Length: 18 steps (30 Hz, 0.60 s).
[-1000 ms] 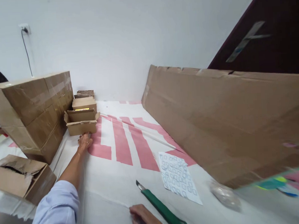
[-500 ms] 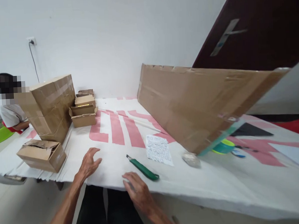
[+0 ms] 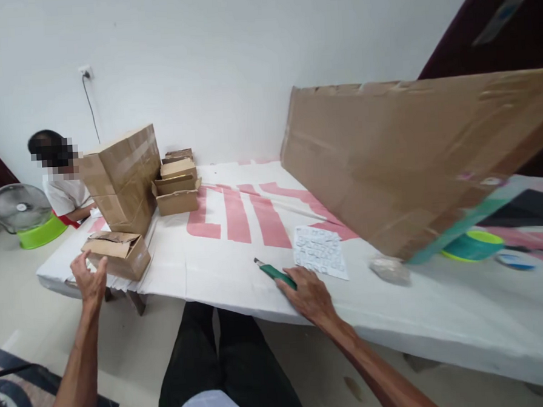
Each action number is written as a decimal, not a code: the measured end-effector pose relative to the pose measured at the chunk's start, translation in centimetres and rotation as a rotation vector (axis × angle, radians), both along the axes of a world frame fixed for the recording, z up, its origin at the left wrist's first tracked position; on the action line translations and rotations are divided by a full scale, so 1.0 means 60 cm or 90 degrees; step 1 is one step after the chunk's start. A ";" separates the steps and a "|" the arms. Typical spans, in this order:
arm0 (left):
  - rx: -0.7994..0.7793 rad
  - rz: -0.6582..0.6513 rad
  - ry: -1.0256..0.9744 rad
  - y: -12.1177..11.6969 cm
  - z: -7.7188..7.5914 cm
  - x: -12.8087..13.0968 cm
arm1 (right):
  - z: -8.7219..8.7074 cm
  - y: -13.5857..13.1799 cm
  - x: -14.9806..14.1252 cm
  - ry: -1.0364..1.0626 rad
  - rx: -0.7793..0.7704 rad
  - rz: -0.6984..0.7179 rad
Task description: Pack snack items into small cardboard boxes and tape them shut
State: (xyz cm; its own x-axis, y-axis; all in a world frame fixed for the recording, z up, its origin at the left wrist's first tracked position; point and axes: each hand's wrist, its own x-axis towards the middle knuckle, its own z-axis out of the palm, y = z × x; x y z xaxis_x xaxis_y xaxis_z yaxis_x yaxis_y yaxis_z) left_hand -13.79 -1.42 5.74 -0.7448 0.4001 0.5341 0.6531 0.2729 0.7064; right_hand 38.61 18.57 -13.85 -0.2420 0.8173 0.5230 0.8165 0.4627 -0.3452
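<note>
My right hand [image 3: 311,295] is closed over the handle of a green utility knife [image 3: 274,272], which lies on the white cloth with its tip pointing away to the left. The palm hides the rear of the handle. To the left, my left hand [image 3: 89,275] is raised with its fingers apart and holds nothing. It is right beside a small cardboard box [image 3: 131,262] at the table's front edge; I cannot tell whether they touch. Just beyond my right hand lies a sheet of paper [image 3: 319,252] covered in handwritten-looking marks.
Stacked cartons [image 3: 124,181] stand behind the small box, with open boxes [image 3: 178,202] beside them. A large cardboard panel [image 3: 387,161] leans across the right side. Near it are a clear plastic bundle [image 3: 390,271] and a tape roll [image 3: 474,247]. A person [image 3: 61,184] sits far left near a fan [image 3: 20,207].
My right hand has moved onto the utility knife and taken hold of it. My left hand has gone left to the small box. The view has shifted left.
</note>
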 end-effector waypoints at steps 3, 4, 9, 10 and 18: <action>0.000 0.064 -0.136 0.011 0.026 -0.072 | -0.009 -0.003 0.001 -0.007 0.000 0.005; -0.001 0.063 -0.164 0.018 0.030 -0.088 | -0.010 -0.003 0.002 -0.008 0.002 0.004; -0.002 -0.012 -0.282 0.053 0.020 -0.125 | -0.011 0.006 0.010 0.015 0.015 -0.007; 0.003 -0.021 -0.293 0.057 0.016 -0.126 | -0.012 0.008 0.011 0.018 0.017 -0.009; 0.020 -0.058 -0.290 0.048 -0.008 -0.087 | -0.005 0.001 0.006 0.054 0.085 -0.019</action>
State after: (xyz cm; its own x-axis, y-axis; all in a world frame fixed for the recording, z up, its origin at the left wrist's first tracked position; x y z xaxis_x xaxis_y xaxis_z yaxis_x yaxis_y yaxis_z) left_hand -19.03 1.45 5.28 -0.8686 0.4638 0.1745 0.2955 0.2021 0.9337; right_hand 38.96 18.64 -14.13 -0.1689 0.7456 0.6446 0.8012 0.4847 -0.3508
